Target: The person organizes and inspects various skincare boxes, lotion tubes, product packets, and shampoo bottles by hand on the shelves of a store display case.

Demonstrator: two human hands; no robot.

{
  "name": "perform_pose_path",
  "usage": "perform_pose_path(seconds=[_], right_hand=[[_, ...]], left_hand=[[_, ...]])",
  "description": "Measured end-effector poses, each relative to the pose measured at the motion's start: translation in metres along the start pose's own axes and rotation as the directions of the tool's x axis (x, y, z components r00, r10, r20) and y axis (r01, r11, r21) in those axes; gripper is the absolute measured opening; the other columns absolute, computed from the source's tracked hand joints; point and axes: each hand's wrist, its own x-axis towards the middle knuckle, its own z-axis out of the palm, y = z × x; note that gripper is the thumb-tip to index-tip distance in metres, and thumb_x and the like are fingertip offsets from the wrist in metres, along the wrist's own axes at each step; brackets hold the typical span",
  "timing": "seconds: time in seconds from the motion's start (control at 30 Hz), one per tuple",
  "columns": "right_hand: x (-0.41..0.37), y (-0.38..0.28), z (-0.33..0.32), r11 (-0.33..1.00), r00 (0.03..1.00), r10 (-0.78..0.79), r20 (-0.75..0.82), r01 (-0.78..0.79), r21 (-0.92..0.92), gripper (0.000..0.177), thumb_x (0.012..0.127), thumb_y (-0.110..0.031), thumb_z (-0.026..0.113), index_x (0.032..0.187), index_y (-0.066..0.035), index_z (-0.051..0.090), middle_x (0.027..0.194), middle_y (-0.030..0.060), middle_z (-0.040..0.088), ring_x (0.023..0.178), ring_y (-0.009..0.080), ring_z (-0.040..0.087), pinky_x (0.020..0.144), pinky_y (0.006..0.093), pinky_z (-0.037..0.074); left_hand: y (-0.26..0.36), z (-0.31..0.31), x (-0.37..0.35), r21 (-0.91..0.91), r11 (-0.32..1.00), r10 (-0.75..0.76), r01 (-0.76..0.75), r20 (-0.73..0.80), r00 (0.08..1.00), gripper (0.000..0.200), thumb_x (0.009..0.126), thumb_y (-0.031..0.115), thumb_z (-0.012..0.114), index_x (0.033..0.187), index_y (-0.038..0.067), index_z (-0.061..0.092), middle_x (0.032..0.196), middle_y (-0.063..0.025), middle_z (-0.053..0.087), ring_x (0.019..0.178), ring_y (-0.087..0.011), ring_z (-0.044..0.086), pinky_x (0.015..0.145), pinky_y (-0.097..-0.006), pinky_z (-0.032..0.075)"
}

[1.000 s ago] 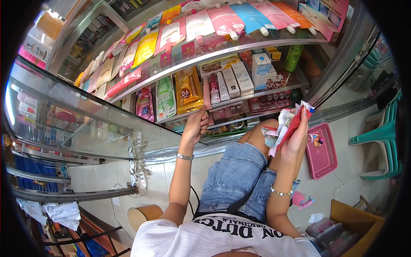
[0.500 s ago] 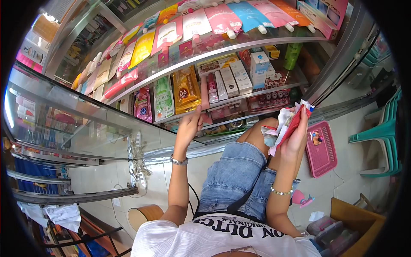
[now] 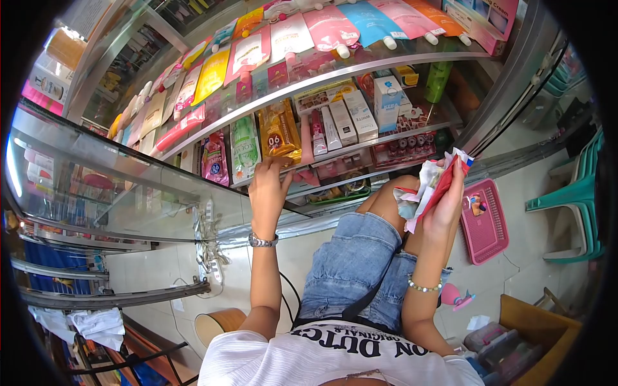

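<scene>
My left hand point(image 3: 268, 193) reaches up to the front edge of the lower glass shelf, thumb apart from the fingers. Its fingertips are right at the near end of an orange-gold packet point(image 3: 281, 132) marked with large digits. Left of that lies a green aloe vera packet point(image 3: 244, 148), then a dark pink packet point(image 3: 215, 158). On the packet's other side is a slim pink tube point(image 3: 306, 138). Over my knee, my right hand point(image 3: 444, 209) grips a red-and-white wrapper point(image 3: 440, 190) with crumpled white tissue-like material sticking out.
Small boxes, including a white-and-blue one point(image 3: 387, 103), stand farther right on the shelf. Colourful tubes point(image 3: 331, 29) line the upper glass shelf. A pink plastic basket point(image 3: 484, 235) sits on the floor at right, near stacked green chairs point(image 3: 570, 193). A glass panel point(image 3: 141, 174) slants at left.
My left hand has moved slightly left and forward, from a raised pointing finger to fingers at the orange-gold packet's near end. My right hand stays put with the wrapper.
</scene>
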Motion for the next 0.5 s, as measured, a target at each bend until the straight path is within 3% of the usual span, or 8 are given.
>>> perform_pose_path(seconds=[0.1, 0.33, 0.5], right_hand=[[0.0016, -0.0014, -0.0074, 1.000, 0.996, 0.017, 0.091, -0.016, -0.013, 0.029, 0.091, -0.031, 0.050, 0.098, -0.003, 0.057, 0.085, 0.0033, 0.060, 0.077, 0.0093, 0.056, 0.070, 0.0227, 0.044], [-0.0006, 0.0007, 0.0006, 1.000, 0.999, 0.000, 0.034, 0.001, -0.009, 0.029, 0.091, -0.031, 0.049, 0.096, -0.004, 0.057, 0.081, 0.0025, 0.059, 0.073, 0.0085, 0.056, 0.067, 0.0220, 0.044], [0.0005, -0.0009, -0.0035, 1.000, 0.999, 0.012, 0.051, -0.011, -0.015, 0.030, 0.091, -0.031, 0.049, 0.097, -0.004, 0.057, 0.082, 0.0026, 0.059, 0.074, 0.0085, 0.055, 0.068, 0.0221, 0.044]], left_hand=[[-0.0019, 0.0015, -0.0021, 0.009, 1.000, -0.019, 0.019, 0.001, 1.000, 0.019, 0.077, 0.015, 0.064, 0.094, 0.008, 0.059, 0.095, -0.0077, 0.059, 0.090, -0.0277, 0.057, 0.073, -0.0375, 0.047], [-0.0084, 0.0018, 0.0017, -0.012, 0.999, 0.035, -0.035, -0.017, 0.999, 0.020, 0.077, 0.018, 0.064, 0.093, 0.008, 0.058, 0.091, -0.0069, 0.059, 0.088, -0.0261, 0.056, 0.070, -0.0381, 0.048], [-0.0093, -0.0002, 0.0047, 0.008, 1.000, -0.021, 0.021, 0.060, 0.998, 0.020, 0.077, 0.018, 0.064, 0.092, 0.008, 0.057, 0.090, -0.0069, 0.058, 0.088, -0.0262, 0.056, 0.070, -0.0381, 0.048]])
